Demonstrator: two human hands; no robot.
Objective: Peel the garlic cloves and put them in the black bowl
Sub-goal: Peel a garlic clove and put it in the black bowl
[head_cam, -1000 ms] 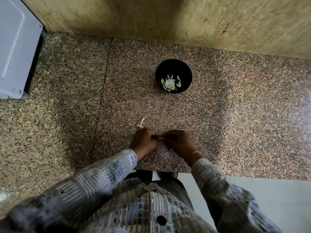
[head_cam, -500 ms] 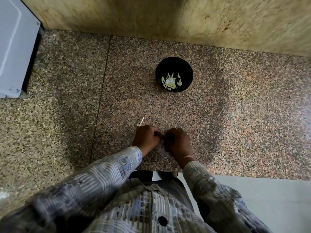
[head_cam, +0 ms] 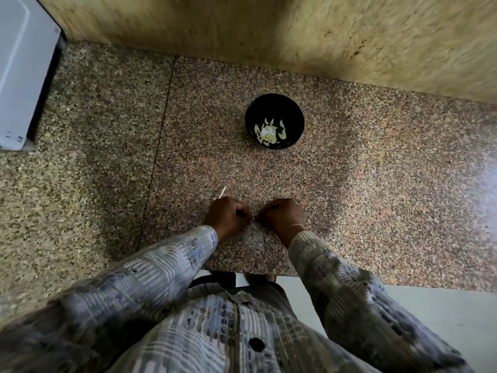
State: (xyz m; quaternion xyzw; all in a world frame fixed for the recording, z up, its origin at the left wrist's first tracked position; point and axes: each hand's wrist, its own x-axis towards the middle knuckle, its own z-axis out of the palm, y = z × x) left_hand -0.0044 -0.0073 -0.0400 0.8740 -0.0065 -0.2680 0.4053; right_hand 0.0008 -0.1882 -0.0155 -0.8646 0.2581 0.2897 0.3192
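Observation:
The black bowl (head_cam: 274, 121) stands on the granite counter, holding several pale peeled garlic cloves (head_cam: 269, 131). Nearer me, my left hand (head_cam: 227, 216) and my right hand (head_cam: 281, 215) are curled with fingertips meeting over the counter, pinching a small garlic clove that my fingers almost entirely hide. A thin pale stalk (head_cam: 222, 192) sticks up from behind my left hand. A faint heap of papery garlic skins (head_cam: 252, 238) lies on the counter just below my hands.
A white appliance (head_cam: 18, 74) stands at the far left on the counter. A stone wall (head_cam: 295, 30) runs along the back. The counter's front edge (head_cam: 349, 281) is close to my body, with a pale floor beyond it.
My hands have stayed together in front of me, fingers working slightly at the clove; the view shifted a little. The bowl has not moved.

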